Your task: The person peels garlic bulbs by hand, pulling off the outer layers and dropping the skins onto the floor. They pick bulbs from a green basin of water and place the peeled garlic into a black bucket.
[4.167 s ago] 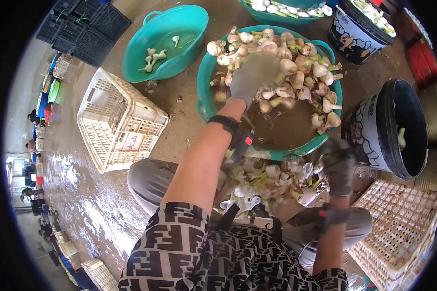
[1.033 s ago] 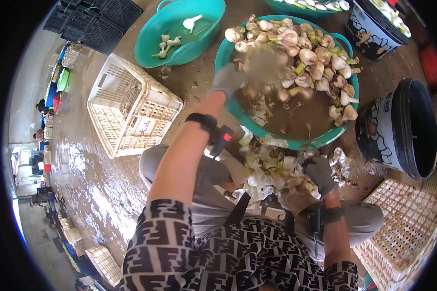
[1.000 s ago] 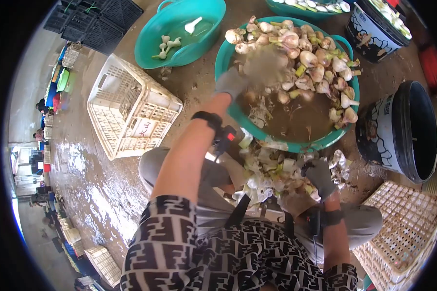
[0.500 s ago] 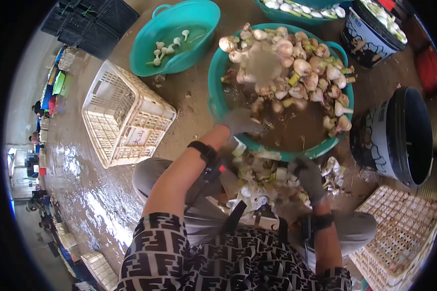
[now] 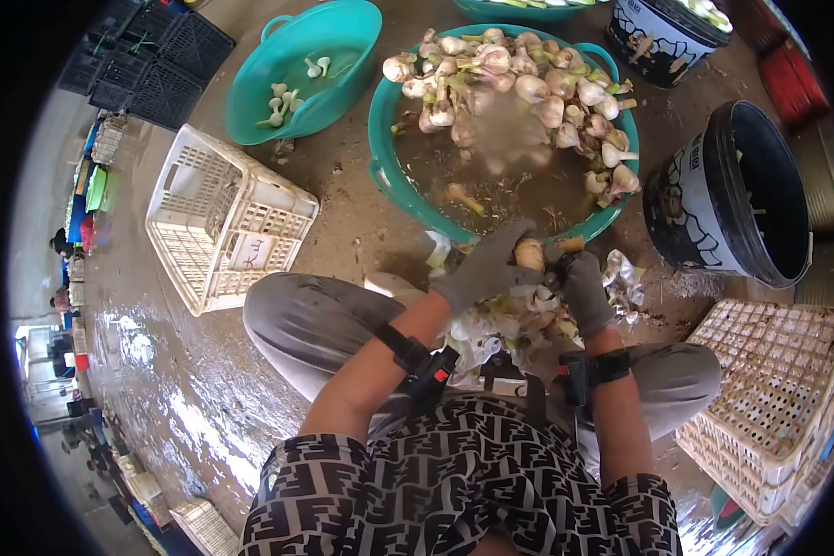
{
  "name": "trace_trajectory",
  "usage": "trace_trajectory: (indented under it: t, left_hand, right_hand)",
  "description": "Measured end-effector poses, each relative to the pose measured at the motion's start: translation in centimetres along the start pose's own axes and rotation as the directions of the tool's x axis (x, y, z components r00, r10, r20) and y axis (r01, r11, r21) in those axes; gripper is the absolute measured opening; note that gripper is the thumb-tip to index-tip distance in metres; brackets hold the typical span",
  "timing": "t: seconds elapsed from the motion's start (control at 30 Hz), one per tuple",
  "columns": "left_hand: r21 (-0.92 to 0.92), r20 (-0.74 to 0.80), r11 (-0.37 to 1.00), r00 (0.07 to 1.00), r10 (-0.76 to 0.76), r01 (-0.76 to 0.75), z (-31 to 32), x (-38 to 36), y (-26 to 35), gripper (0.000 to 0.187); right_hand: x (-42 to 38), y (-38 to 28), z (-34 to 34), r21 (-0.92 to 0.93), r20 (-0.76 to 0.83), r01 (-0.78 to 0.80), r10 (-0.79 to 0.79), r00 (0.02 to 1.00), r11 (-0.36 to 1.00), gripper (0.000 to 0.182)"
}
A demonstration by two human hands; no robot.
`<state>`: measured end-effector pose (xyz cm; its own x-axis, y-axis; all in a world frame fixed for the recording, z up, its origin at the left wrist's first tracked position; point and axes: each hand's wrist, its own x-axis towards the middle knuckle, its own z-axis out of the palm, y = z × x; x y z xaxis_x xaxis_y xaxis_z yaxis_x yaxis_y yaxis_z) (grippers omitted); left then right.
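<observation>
My left hand (image 5: pixel 487 271), in a grey glove, is closed around a garlic bulb (image 5: pixel 529 254) just inside the near rim of the teal basin (image 5: pixel 386 185). The bulb's cut stem end points right. Against that stem is my right hand (image 5: pixel 586 289), also gloved, with curled fingers; something dark sits at its fingertips, too hidden to name. Several unpeeled garlic bulbs (image 5: pixel 532 89) are heaped in the basin's far half, above brown water. Below both hands lies a pile of garlic peelings (image 5: pixel 491 326) between my knees.
A second teal tub (image 5: pixel 343 56) at left holds several white bulbs. White plastic crates stand left (image 5: pixel 273 222) and right (image 5: pixel 760 389). A black bucket (image 5: pixel 713 204) is tilted beside the basin, and another bucket (image 5: pixel 653 42) of garlic stands behind it. The floor (image 5: pixel 185 371) is wet.
My left hand has moved from the basin's left edge to the right and now has a garlic bulb. My right hand has risen from the peelings to meet it. The view has shifted.
</observation>
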<state>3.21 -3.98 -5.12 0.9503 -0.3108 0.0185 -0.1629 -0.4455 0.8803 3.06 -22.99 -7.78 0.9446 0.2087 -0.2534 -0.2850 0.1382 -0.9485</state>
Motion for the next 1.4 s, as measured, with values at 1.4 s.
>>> trace_trajectory:
  t: [1.4]
  left_hand:
    - [-0.989,0.031,-0.145,0.974,-0.222,-0.001,-4.8,1.0,-5.2,0.035]
  right_hand:
    - [-5.8,-6.5,-1.2,-0.619,-0.085,0.379,-0.538,0.839,0.688,0.023]
